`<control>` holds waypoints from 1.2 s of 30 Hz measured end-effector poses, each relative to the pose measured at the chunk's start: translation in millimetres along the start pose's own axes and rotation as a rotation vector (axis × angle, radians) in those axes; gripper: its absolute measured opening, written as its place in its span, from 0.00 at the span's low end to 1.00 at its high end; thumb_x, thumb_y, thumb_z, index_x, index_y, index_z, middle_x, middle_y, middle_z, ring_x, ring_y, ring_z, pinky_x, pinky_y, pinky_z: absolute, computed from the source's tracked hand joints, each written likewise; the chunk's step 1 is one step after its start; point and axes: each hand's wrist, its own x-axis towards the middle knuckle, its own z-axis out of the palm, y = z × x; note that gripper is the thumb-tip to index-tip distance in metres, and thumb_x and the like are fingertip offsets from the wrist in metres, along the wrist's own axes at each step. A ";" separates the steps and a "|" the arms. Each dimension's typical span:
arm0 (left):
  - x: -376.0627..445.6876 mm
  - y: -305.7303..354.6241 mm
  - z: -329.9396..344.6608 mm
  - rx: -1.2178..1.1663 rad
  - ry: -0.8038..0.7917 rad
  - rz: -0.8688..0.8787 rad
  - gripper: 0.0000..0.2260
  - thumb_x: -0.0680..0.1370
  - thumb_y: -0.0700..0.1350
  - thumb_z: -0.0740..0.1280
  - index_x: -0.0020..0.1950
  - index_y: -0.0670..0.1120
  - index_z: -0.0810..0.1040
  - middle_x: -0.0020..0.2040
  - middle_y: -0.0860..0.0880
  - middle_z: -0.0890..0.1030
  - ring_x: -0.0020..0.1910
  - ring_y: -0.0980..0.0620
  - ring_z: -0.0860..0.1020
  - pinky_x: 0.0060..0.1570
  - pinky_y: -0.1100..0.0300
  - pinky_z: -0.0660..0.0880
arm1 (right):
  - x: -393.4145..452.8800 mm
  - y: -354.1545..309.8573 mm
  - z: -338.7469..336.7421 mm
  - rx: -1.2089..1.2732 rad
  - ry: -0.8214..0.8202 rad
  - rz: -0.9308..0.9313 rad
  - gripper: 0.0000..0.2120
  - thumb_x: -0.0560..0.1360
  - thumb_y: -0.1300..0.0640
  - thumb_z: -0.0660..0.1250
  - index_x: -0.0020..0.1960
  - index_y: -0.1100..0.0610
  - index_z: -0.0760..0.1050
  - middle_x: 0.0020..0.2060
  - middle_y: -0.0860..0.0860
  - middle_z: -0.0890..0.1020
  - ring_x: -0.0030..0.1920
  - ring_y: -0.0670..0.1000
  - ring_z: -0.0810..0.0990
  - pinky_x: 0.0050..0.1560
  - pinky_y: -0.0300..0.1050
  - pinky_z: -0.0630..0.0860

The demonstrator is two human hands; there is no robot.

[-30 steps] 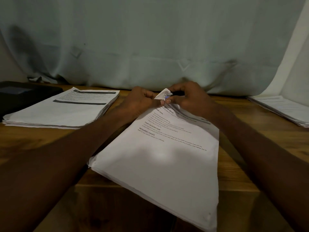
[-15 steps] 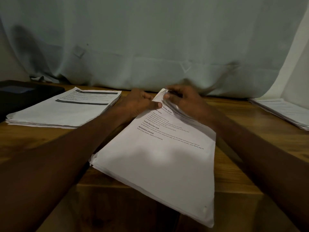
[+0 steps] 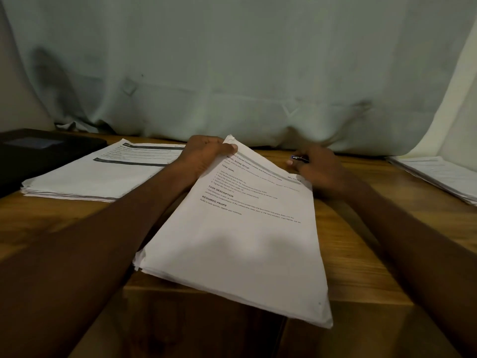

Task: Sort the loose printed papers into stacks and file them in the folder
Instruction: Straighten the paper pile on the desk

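Observation:
A thick stack of printed papers [image 3: 245, 249] lies slanted on the wooden table [image 3: 366, 257] in front of me, overhanging the near edge. My left hand [image 3: 205, 155] pinches the stack's far left corner, thumb on top. My right hand [image 3: 321, 170] is off the paper, just right of the stack's far end, fingers closed on a small dark object [image 3: 300, 158] with a bluish tip; it is blurred. A second stack with black header bars [image 3: 103, 177] lies at the left. A black folder [image 3: 38, 153] sits at the far left.
A third pile of papers [image 3: 438, 177] lies at the right edge of the table. A pale curtain [image 3: 232, 73] hangs along the back and rests on the tabletop. The table's front edge runs under the central stack.
My right hand has left the stack's top corner and moved right with the small dark object. My left hand kept hold of that corner, which now lies flatter.

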 end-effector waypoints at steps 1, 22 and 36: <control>-0.8 1.8 -0.4 -0.023 0.018 -0.010 0.10 0.75 0.41 0.76 0.51 0.35 0.85 0.42 0.42 0.87 0.36 0.50 0.84 0.40 0.63 0.80 | 0.1 3.3 -1.7 0.013 0.016 0.024 0.14 0.80 0.45 0.69 0.55 0.55 0.80 0.46 0.51 0.83 0.46 0.51 0.81 0.49 0.51 0.79; -0.4 2.1 -7.5 -0.180 0.082 -0.066 0.07 0.77 0.43 0.73 0.40 0.44 0.81 0.32 0.49 0.84 0.28 0.54 0.80 0.29 0.67 0.76 | 2.7 18.5 -13.7 -0.525 -0.251 0.001 0.07 0.74 0.54 0.68 0.40 0.57 0.76 0.42 0.56 0.79 0.42 0.54 0.76 0.40 0.46 0.73; 8.9 -3.1 -26.0 -0.592 0.111 -0.139 0.17 0.69 0.45 0.75 0.55 0.44 0.79 0.54 0.38 0.84 0.48 0.41 0.83 0.52 0.44 0.81 | 5.3 -30.1 -17.6 1.141 -0.249 0.265 0.30 0.79 0.31 0.61 0.62 0.55 0.82 0.53 0.59 0.81 0.51 0.59 0.78 0.50 0.51 0.76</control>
